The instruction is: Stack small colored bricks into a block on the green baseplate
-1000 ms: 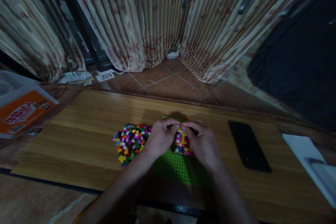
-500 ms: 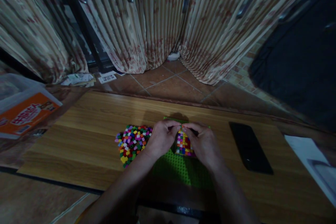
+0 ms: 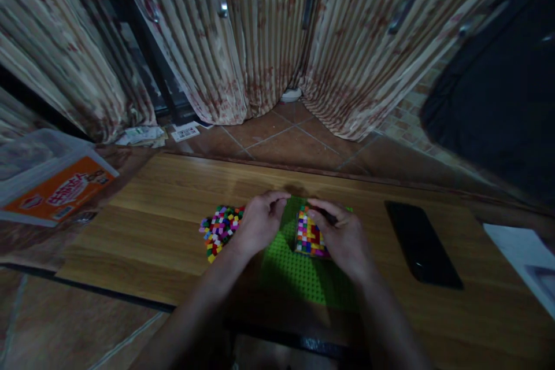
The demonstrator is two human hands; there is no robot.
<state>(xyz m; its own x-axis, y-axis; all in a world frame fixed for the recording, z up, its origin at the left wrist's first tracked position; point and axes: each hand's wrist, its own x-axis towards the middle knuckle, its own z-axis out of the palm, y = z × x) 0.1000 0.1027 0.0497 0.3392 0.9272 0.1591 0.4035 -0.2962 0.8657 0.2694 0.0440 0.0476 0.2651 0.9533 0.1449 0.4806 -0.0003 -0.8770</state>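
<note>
A small block build (image 3: 305,234) of many-coloured toy bricks stands on a green studded baseplate (image 3: 303,277). My right hand (image 3: 347,237) covers the right side of the build, with thumb and forefinger closed at its far edge. Whether a loose brick sits between those fingertips is hidden. Left of the build, over the baseplate's left edge, my left hand (image 3: 262,222) is held apart from it. Its fingers are bent, the thumb and forefinger a little apart, and nothing shows between them. Beside that hand lies a pile of small coloured bricks (image 3: 221,225), partly covered by it.
A black phone (image 3: 422,243) lies on the wooden table (image 3: 143,231) to the right, with white paper (image 3: 514,248) beyond it. At the far left is a clear plastic box (image 3: 60,191) with an orange label. Striped curtains (image 3: 260,40) hang behind the table.
My left hand has come away from the build and my right hand, moving slightly left, and its fingertips have parted. My right hand stays at the build. The camera view has shifted a little.
</note>
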